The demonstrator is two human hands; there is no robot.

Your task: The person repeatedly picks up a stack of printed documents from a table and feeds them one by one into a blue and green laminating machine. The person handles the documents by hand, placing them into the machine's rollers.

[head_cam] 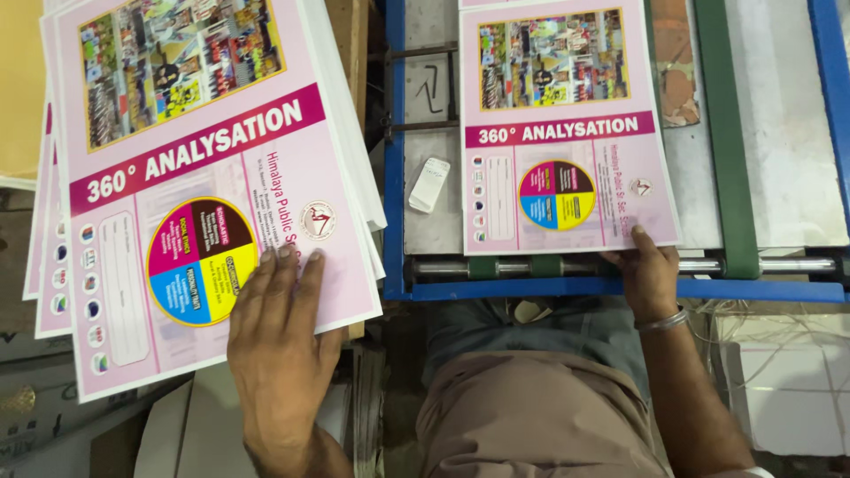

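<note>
A pink printed sheet (pixel 567 133) is held at its near edge by the right hand (pixel 649 276) on the machine bed (pixel 779 177); the left hand (pixel 276 345) lies flat, fingers open, on the stack (pixel 204 177) at left. Square alignment is advised.

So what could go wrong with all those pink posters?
The left hand rests flat on the top sheet of the fanned pile of posters, which overhangs its support; the sheets could slide off. The right hand holds the single poster right at the machine's roller, so its fingers might get pinched. The small white object lying loose beside that poster might get caught up as well.
</note>
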